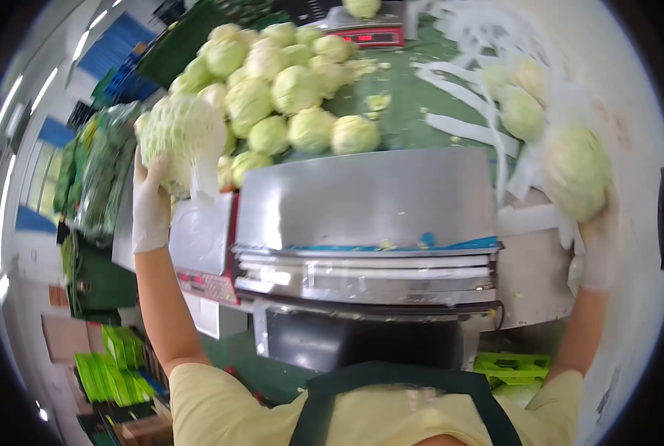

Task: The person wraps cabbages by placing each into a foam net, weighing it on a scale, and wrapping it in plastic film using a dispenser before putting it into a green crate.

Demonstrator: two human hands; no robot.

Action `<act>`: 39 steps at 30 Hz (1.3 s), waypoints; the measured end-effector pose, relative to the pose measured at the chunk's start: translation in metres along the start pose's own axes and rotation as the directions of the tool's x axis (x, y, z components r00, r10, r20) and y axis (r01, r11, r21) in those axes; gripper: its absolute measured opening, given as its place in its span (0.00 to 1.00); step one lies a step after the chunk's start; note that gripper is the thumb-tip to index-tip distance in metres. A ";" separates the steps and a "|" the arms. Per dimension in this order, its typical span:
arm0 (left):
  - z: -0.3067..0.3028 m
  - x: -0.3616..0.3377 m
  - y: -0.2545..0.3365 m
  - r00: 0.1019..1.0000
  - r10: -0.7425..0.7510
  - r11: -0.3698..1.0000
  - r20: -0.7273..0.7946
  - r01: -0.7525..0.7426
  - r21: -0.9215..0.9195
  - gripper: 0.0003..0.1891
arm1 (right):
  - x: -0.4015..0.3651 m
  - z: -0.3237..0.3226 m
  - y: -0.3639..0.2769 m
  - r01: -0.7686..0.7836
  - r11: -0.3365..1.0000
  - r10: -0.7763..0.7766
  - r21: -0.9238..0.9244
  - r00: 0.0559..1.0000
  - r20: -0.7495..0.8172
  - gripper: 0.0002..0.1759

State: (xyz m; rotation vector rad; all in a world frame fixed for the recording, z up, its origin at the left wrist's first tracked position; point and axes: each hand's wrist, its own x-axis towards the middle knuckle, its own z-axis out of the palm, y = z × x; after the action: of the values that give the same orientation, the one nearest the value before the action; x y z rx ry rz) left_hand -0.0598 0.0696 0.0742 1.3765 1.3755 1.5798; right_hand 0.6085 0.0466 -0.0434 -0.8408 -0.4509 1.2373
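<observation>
At the left, my gloved left hand (pixel 150 212) grips a cabbage (pixel 179 137) wrapped in white netting, its loose end hanging down on the right. The cabbage is raised above a red-edged scale (pixel 202 234). Far to the right, my gloved right hand (pixel 600 238), blurred, is under and behind another cabbage (pixel 576 171), which it holds; most of its fingers are hidden. Around that cabbage lie white net strips (pixel 473 134) and a few more cabbages (pixel 521 114). Between my hands stands a steel wrapping machine (pixel 362 201).
A heap of cabbages (pixel 296 89) covers the green table (pixel 403 111) behind the machine. Another scale (pixel 365 36) with a cabbage stands at the back. A white wall (pixel 637 245) borders the right side. Bright green crates (pixel 113 364) are stacked at lower left.
</observation>
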 end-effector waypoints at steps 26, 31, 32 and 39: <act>-0.289 -0.066 -0.124 0.838 -0.497 0.756 0.223 0.292 0.586 0.61 | -0.258 0.035 0.007 0.290 0.949 -0.314 -0.122 0.866 -0.389 0.31; -0.286 -0.074 -0.126 0.898 -0.386 0.714 0.213 0.144 0.686 0.61 | -0.273 0.033 0.015 0.335 0.930 -0.367 -0.150 0.844 -0.390 0.31; -0.290 -0.074 -0.127 0.912 -0.356 0.726 0.204 0.133 0.675 0.61 | -0.275 0.037 0.017 0.343 0.926 -0.377 -0.158 0.840 -0.390 0.31; -0.288 -0.076 -0.131 0.939 -0.312 0.737 0.147 0.141 0.661 0.59 | -0.253 0.041 0.030 0.171 0.984 -0.177 -0.045 0.950 -0.259 0.33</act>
State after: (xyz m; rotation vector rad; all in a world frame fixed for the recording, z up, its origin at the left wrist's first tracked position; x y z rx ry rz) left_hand -0.3356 -0.0519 -0.0480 1.6326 1.9363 0.7404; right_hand 0.4858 -0.1777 -0.0066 -0.9481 -0.3171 0.9445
